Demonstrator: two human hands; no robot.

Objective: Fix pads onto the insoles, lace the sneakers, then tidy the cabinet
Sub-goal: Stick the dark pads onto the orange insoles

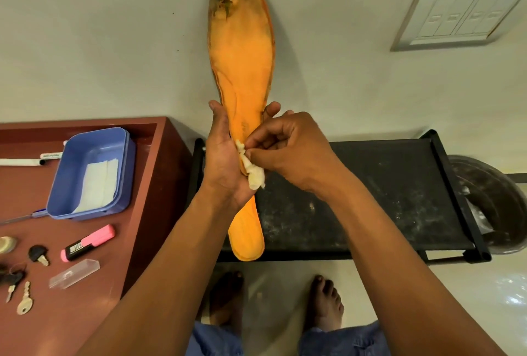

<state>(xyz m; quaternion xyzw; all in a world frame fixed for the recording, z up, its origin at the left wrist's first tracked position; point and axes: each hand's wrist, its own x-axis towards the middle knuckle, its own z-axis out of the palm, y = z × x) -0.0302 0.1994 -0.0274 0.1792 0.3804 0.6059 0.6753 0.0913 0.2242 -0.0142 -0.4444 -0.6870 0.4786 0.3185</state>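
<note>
An orange insole [241,64] stands upright in front of the wall, its worn dark toe end at the top and its heel end hanging below my hands. My left hand [222,156] grips it round the narrow middle. My right hand [288,153] pinches a crumpled white pad [254,173] against the insole's surface, between thumb and fingertips. Part of the pad is hidden behind my fingers.
A blue plastic box [65,184] with white sheets [98,181] inside sits on the red-brown cabinet top [148,184] at left, with a pink highlighter [88,242], a clear case [74,273] and keys [25,300]. A black rack shelf [385,193] stands behind my hands. My bare feet are below.
</note>
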